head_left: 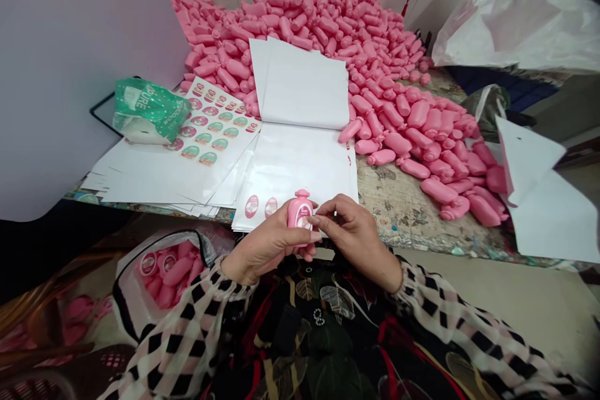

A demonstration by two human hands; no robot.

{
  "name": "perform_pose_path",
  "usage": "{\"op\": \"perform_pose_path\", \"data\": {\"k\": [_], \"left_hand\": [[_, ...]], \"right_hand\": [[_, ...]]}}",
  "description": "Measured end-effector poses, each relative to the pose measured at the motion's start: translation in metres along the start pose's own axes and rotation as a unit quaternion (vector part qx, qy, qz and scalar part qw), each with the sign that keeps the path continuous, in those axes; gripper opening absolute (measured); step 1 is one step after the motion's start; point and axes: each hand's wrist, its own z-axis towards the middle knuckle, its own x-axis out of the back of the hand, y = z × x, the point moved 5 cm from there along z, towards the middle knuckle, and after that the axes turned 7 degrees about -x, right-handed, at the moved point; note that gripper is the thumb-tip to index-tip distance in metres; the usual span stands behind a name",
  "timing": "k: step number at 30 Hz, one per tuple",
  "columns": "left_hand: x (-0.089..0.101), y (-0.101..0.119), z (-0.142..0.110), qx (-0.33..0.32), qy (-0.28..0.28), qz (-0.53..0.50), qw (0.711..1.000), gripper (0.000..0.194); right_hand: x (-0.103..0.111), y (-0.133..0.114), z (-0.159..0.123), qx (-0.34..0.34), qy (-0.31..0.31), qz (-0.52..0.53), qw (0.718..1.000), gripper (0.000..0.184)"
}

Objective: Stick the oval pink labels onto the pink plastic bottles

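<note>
Table bears large heap of pink bottles, upper centre, no labels visible: bulk of work left. Label sheets left of centre. White bag, lower left, holds labelled bottles: some done. Left hand clamped on pink bottle, lower centre. Right hand fingers at bottle's front, partly hiding label; closure unclear.

Big heap of pink bottles on stained bench, green pkg at left. White plastic bag top rt; more bottles in bag by lap.
</note>
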Motion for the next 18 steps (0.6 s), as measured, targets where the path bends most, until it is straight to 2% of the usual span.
{"op": "perform_pose_path", "data": {"k": [2,4,8,11,13,16,18], "left_hand": [[0.0,-0.001,-0.001,0.013,-0.005,-0.006,1.0,0.038],[-0.002,-0.002,-0.001,0.025,-0.011,-0.011,1.0,0.033],[-0.013,-0.006,0.0,0.038,-0.046,-0.007,0.998,0.031],[-0.018,-0.01,-0.001,0.045,-0.063,0.01,0.997,0.042],[-0.017,-0.012,-0.005,0.055,-0.06,0.022,0.996,0.047],[-0.009,-0.008,-0.018,0.065,-0.042,0.028,0.997,0.048],[0.004,-0.002,-0.032,0.052,-0.008,0.041,0.998,0.045]], "right_hand": [[0.006,0.001,0.004,0.004,-0.008,-0.026,1.0,0.017],[0.01,0.006,0.008,-0.034,-0.006,-0.012,0.999,0.019],[0.003,0.01,0.01,-0.113,-0.016,0.097,0.989,0.039],[-0.01,0.006,0.007,-0.136,-0.036,0.192,0.971,0.034],[-0.015,0.007,0.007,-0.143,-0.053,0.215,0.965,0.028],[-0.009,0.014,0.016,-0.115,-0.086,0.14,0.98,0.028],[0.011,0.024,0.03,-0.071,-0.065,0.026,0.995,0.027]]}}
